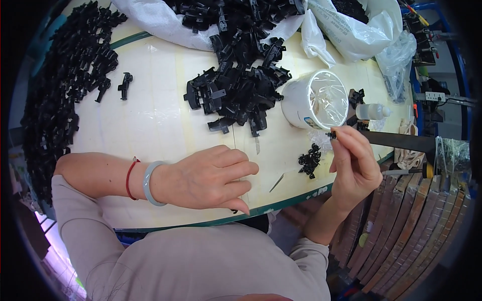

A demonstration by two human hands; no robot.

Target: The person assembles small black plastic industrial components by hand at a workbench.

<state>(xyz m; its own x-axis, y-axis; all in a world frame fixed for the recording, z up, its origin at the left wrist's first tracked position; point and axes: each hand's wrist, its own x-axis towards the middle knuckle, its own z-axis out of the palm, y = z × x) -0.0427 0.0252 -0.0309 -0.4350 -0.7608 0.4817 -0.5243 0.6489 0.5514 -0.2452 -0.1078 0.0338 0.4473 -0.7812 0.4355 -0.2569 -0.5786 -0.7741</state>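
Note:
My right hand point(354, 163) is raised over the table's right side, thumb and fingertips pinching a small black plastic part point(332, 135). Just left of it on the table lies a little heap of similar small black parts point(310, 160). My left hand point(211, 180) rests near the front edge, back upward and fingers curled under. A dark bit point(234, 211) shows by its thumb; the palm side is hidden, so what it holds cannot be made out. Beyond the hands sits a large pile of black plastic mouldings point(241, 95).
A white bucket point(296, 103) with clear film stands right of the pile, beside a small translucent bottle point(371, 111). More black mouldings point(75, 65) heap along the left, one lone moulding point(125, 86) apart. White sacks point(346, 30) lie at the back. A thin metal strip point(276, 182) lies between my hands.

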